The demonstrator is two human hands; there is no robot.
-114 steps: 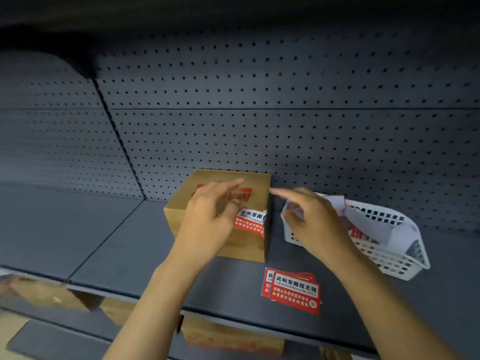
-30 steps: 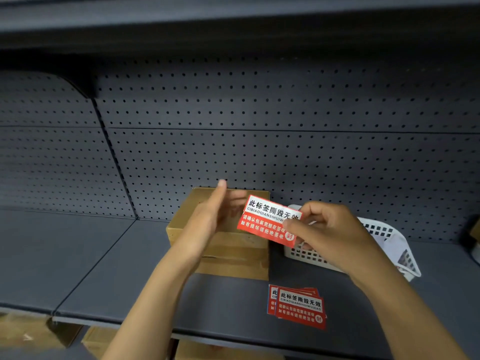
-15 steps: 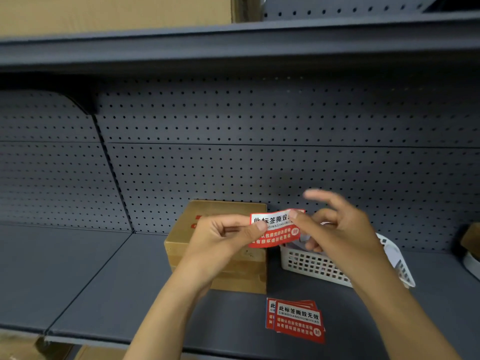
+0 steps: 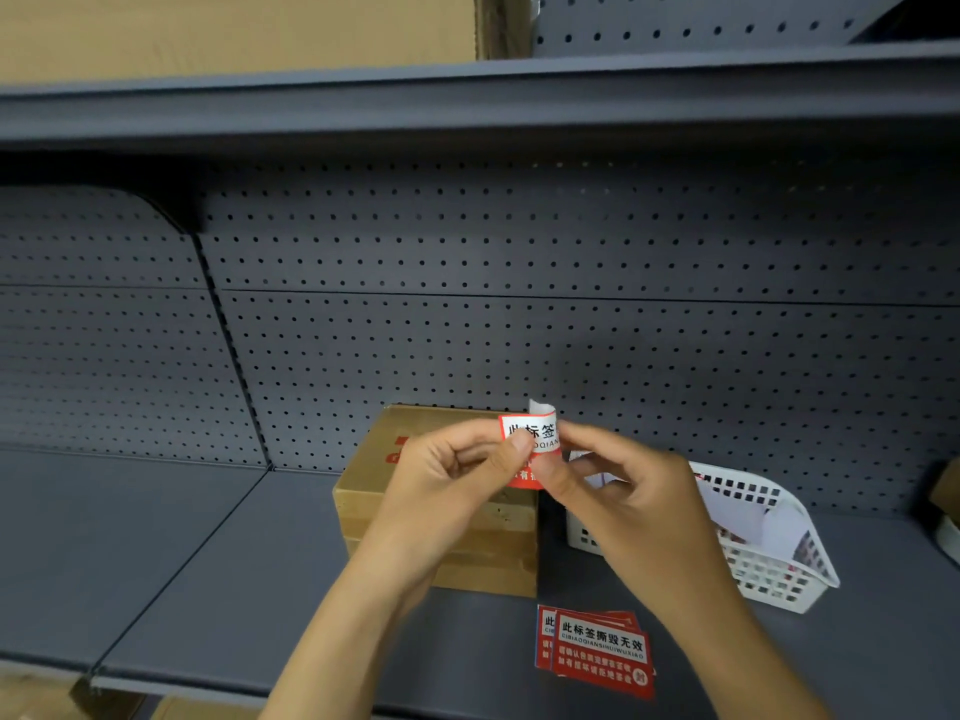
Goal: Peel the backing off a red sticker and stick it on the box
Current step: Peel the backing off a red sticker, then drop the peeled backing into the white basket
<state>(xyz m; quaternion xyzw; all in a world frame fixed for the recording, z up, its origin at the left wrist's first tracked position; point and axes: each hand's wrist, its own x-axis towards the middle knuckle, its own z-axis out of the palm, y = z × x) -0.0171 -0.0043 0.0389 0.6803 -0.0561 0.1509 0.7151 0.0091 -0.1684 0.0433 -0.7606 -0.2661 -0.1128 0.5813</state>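
I hold a red sticker (image 4: 531, 433) with a white band of black print in front of the brown cardboard box (image 4: 441, 517). My left hand (image 4: 457, 485) pinches its left edge between thumb and fingers. My right hand (image 4: 618, 491) pinches its right side, where a white flap (image 4: 541, 409) curls up above the sticker's top edge. The box stands on the grey shelf (image 4: 218, 579) against the pegboard, mostly behind my left hand. My fingers cover most of the sticker.
A small stack of red stickers (image 4: 597, 649) lies on the shelf in front of the box. A white plastic basket (image 4: 769, 558) holding white paper scraps sits to the box's right. Another shelf (image 4: 467, 90) runs overhead with a large carton on it.
Both hands have closed in on the sticker, which now shows only its left part. A white flap has lifted at its top right. The camera has tilted up further.
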